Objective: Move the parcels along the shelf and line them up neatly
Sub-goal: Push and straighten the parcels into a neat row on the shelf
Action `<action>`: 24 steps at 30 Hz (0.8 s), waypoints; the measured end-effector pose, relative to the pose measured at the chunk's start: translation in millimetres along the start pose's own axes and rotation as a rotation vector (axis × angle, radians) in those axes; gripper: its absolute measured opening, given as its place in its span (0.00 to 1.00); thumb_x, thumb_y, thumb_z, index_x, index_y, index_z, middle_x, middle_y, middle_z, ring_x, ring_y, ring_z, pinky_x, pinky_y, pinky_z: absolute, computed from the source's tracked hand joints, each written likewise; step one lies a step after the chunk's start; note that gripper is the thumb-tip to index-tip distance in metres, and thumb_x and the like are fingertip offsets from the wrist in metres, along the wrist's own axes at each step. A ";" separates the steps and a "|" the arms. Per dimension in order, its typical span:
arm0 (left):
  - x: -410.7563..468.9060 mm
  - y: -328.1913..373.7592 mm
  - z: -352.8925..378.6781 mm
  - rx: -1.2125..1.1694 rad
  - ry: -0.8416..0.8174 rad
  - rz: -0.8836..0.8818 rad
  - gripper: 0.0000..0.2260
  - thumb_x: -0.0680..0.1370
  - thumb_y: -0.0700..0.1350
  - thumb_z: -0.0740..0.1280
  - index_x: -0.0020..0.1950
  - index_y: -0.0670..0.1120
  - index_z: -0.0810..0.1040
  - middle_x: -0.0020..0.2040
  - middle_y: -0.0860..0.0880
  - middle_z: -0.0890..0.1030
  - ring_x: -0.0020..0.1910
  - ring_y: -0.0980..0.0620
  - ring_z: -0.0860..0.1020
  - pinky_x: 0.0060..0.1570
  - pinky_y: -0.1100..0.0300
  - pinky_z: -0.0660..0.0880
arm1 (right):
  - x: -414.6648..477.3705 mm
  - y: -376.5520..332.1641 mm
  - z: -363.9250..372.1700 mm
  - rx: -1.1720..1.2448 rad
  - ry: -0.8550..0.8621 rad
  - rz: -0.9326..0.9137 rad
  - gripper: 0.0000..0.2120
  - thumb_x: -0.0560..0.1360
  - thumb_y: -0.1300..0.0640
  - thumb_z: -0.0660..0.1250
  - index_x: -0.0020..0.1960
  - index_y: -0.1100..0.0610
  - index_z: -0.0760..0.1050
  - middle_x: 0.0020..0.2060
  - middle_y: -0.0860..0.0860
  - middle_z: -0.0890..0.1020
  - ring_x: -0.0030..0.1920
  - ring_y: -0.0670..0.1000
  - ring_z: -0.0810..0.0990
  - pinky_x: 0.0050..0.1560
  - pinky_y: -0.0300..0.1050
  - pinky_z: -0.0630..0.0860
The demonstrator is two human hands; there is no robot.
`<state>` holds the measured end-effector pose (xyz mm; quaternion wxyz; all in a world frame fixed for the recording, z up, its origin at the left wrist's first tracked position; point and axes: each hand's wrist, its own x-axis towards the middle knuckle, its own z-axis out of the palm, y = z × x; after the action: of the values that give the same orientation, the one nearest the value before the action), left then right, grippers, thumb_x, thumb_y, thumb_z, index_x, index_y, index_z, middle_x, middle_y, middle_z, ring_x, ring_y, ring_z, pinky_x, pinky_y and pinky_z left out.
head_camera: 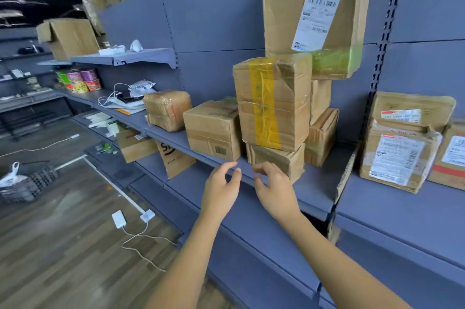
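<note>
Both hands reach toward the front lip of the grey-blue shelf [314, 190], and neither has hold of anything. Left hand [221, 186] hangs just in front of the shelf edge with its fingers loosely bent, thumb and forefinger apart. Right hand [275, 191] is beside it, fingers relaxed and slightly curled. Their tips overlap the lower front of the low parcel [281, 160]; whether they touch it cannot be told.

An open carton [68, 37] stands at far left with its flaps up and its contents hidden. On the floor a dark basket [42, 178] holds a white plastic bag [10, 178].

The low parcel bears the yellow-taped parcel [273, 102], directly above the right hand. Just left of that stack, above the left hand, sits the barcoded parcel [212, 130]. Further left, apart from it, is the rounded taped parcel [167, 110]. Behind the stack, the green-wrapped parcel [314, 14] with a white label rests on two more cartons [322, 132]. Labelled parcels [400, 155] are piled in the next bay to the right, well apart from both hands.
</note>
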<state>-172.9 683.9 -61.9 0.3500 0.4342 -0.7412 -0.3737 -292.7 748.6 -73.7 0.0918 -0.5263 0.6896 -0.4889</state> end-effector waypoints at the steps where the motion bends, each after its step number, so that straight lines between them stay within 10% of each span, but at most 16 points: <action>1: 10.7 -12.4 -16.6 0.036 0.004 0.009 0.13 0.81 0.52 0.58 0.64 0.55 0.73 0.64 0.56 0.74 0.61 0.58 0.70 0.56 0.61 0.67 | 6.3 -5.6 18.5 0.027 -0.006 0.014 0.12 0.79 0.60 0.60 0.61 0.56 0.74 0.58 0.49 0.78 0.57 0.47 0.75 0.52 0.41 0.72; 24: 166.7 -158.8 -192.8 0.022 -0.084 -0.065 0.08 0.81 0.51 0.59 0.58 0.54 0.74 0.58 0.56 0.74 0.52 0.63 0.73 0.50 0.63 0.68 | 165.9 -90.2 245.6 0.074 -0.072 -0.078 0.14 0.78 0.62 0.62 0.63 0.56 0.72 0.56 0.45 0.74 0.56 0.42 0.72 0.56 0.33 0.67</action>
<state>-12.7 430.3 -74.0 0.3015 0.4459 -0.7448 -0.3944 -149.0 474.4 -63.9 0.1169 -0.5663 0.6463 -0.4979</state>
